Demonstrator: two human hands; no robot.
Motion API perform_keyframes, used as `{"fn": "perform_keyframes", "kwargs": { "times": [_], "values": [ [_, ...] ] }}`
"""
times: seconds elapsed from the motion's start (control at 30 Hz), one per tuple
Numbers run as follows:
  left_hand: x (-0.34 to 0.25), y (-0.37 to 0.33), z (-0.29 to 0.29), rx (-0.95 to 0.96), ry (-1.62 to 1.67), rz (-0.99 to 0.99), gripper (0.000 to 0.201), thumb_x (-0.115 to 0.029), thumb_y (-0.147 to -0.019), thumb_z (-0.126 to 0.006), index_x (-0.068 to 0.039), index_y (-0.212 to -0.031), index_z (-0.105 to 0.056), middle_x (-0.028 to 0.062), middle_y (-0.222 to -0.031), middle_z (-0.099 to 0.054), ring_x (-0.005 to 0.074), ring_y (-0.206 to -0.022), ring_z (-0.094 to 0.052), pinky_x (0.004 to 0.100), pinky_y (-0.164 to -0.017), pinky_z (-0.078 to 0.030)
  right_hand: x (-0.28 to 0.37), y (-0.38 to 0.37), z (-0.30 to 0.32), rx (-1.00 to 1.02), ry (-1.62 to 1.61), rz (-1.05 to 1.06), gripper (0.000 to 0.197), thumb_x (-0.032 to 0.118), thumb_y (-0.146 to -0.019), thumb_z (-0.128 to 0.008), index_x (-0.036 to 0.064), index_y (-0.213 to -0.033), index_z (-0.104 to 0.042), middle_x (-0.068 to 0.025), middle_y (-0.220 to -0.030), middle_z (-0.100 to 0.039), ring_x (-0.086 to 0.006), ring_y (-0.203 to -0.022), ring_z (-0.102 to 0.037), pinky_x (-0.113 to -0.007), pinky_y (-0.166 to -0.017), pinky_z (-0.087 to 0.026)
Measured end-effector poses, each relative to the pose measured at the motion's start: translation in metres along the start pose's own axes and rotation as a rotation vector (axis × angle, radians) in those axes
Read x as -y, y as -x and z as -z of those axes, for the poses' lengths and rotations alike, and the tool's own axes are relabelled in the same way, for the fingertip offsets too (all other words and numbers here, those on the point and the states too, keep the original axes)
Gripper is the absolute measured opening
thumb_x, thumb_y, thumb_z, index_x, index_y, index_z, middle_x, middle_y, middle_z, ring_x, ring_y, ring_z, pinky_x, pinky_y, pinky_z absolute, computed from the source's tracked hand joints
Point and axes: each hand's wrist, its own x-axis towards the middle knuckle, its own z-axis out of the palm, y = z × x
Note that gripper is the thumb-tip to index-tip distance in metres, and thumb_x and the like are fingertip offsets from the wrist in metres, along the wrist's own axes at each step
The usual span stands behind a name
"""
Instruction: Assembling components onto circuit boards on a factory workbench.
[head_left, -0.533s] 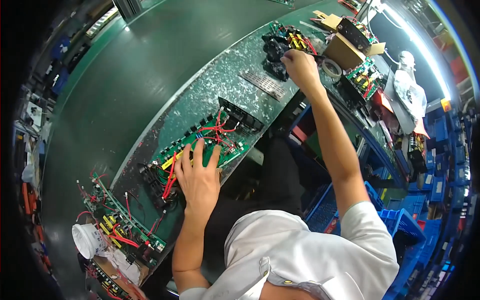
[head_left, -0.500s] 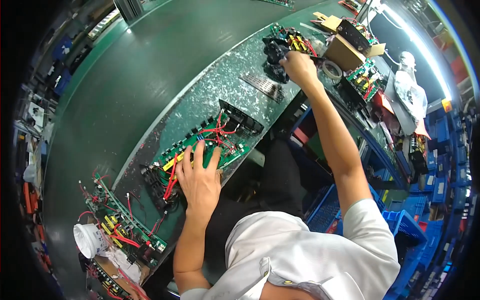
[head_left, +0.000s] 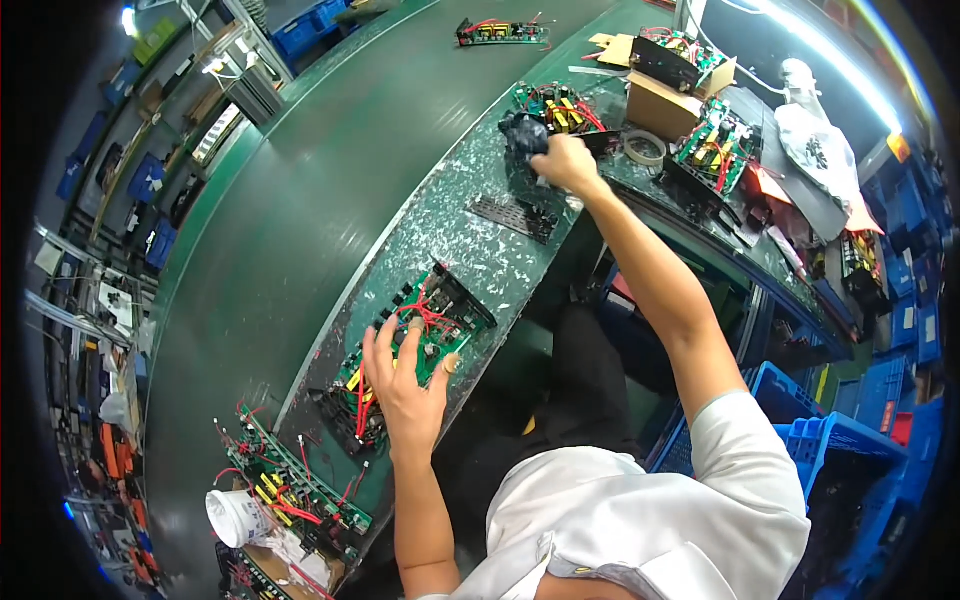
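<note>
My left hand lies over a green circuit board with red wires, its fingers spread and thumb apart. Black end plates close off both ends of that board, the far one standing upright. Farther along the bench, my right hand has its fingers curled at a crumpled black plastic bag. What the fingertips pinch is partly hidden by the hand. Between the two hands lies a flat perforated metal plate.
To the right are a tape roll, a cardboard box and another board. More boards and a white tub stand at the near left. Blue crates are at right. Beyond the bench runs a green belt.
The view has shifted. The black bag looks more bunched and has come nearer with my right hand. My left hand's fingers have bent slightly over the board, the thumb standing further out.
</note>
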Motion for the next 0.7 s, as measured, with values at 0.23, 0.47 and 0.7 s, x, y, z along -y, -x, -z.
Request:
{"fn": "perform_keyframes", "kwargs": {
  "times": [0.23, 0.47, 0.7],
  "values": [
    [-0.064, -0.083, -0.025, -0.05, 0.647, -0.177, 0.058, -0.013, -0.083, -0.075, 0.003, -0.134, -0.051, 0.0229, -0.129, -0.055, 0.0393, -0.12, -0.053, 0.0427, -0.102, -0.042, 0.032, 0.127, 0.068, 0.232, -1.584, -0.124, 0.021, 0.003, -0.084, -0.063, -0.0003, -0.105, -0.067, -0.0037, -0.092, -0.07, -0.0098, -0.069, -0.064, -0.019, -0.061, -0.051],
    [-0.059, -0.102, -0.049, 0.283, 1.13, 0.105, 0.045, -0.01, -0.082, -0.076, 0.002, -0.122, -0.056, 0.0075, -0.103, -0.067, 0.0158, -0.09, -0.065, 0.0305, -0.083, -0.052, 0.053, 0.178, 0.077, 0.275, -0.872, 0.403, 0.029, 0.016, -0.093, -0.07, -0.0063, -0.11, -0.065, -0.0066, -0.096, -0.065, -0.0107, -0.087, -0.062, -0.027, -0.072, -0.052],
    [-0.043, -0.098, -0.048, 0.391, 1.735, 0.617, 0.018, -0.012, -0.094, -0.062, -0.004, -0.109, -0.067, 0.0046, -0.097, -0.07, 0.0132, -0.081, -0.066, 0.0283, -0.067, -0.053, 0.037, 0.192, 0.085, 0.363, -0.964, -0.015, 0.027, 0.022, -0.097, -0.063, -0.0036, -0.096, -0.071, -0.0042, -0.075, -0.069, -0.0072, -0.066, -0.059, -0.023, -0.062, -0.049]
  ]
}}
